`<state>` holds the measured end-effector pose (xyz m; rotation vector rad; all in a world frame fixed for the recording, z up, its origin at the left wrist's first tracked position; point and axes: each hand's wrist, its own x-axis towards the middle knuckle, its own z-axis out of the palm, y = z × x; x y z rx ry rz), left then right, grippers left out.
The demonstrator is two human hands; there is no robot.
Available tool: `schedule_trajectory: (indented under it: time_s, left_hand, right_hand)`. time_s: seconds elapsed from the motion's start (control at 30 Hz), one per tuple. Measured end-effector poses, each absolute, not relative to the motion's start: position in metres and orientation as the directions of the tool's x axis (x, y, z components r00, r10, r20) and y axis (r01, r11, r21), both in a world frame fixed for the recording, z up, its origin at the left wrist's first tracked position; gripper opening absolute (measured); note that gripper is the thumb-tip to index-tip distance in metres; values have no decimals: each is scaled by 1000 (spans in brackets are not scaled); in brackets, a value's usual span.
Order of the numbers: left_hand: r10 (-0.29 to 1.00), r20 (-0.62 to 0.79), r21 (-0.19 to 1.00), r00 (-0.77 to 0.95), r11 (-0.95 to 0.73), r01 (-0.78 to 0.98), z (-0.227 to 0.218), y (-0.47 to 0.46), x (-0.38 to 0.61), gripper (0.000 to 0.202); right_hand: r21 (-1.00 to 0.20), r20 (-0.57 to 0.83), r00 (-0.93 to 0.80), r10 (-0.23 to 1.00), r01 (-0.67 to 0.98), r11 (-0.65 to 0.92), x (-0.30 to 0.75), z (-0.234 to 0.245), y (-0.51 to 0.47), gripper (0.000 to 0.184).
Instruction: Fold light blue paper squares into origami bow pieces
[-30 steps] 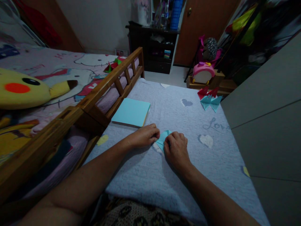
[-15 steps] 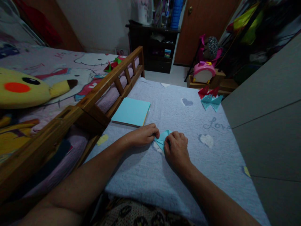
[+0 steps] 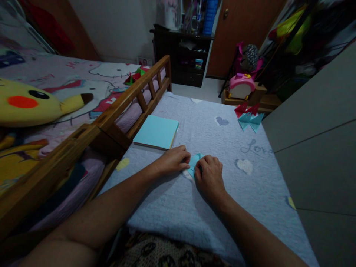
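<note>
A small piece of folded light-blue origami paper (image 3: 194, 162) lies on the blue cloth between my two hands. My left hand (image 3: 174, 160) pinches its left side, with thumb and fingers closed at the edge. My right hand (image 3: 210, 174) is curled over the right side, its fingers closed on the paper and covering that part. Beyond my left hand rests a square stack of origami paper (image 3: 156, 132), with a light-blue sheet on top.
Finished folded paper shapes, one light blue (image 3: 250, 121) and one red (image 3: 246, 109), stand at the far right. A wooden bed rail (image 3: 122, 107) borders the left side; a yellow plush toy (image 3: 27, 104) lies beyond it. A pale cabinet panel (image 3: 319, 148) closes off the right.
My left hand has slid slightly right over the folded paper, covering more of its left corner. My right hand stays almost in place.
</note>
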<state>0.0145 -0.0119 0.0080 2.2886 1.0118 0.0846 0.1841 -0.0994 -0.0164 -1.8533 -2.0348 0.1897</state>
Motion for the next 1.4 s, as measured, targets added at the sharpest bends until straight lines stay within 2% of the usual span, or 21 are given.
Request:
schedule_trajectory:
  time_s: [0.3,0.47,0.63,0.97,1.27,1.4]
  left_hand:
    - [693,-191,586,696,-488,647,9,-11,16,3]
    - [677,-186,616,712,-485,621,8,-9,13,7]
    - [663,-183,630,726,-489,604,5,-9,10,8]
    - [661,-166,606,732,-517,604,4,-10,10,11]
    - [656,-167,615,736,-514,598,5,-10,10,13]
    - [660,-158,611,734,-519,598,4,-11,9,14]
  right_hand:
    - [-406,191,-57,980,904,132,186,-16,-101,11]
    - [-390,256,-197,946,875,288,189,-16,-102,21]
    - [-344,228,-339,913,849,401,194,-14,-104,24]
    - [-371,210,-363,908,830,417,203,-14,-106,37]
    - [-353,239,-375,896,826,440,212,-8,-109,23]
    - [-347,245,-377,893,826,444,215,-6,-110,23]
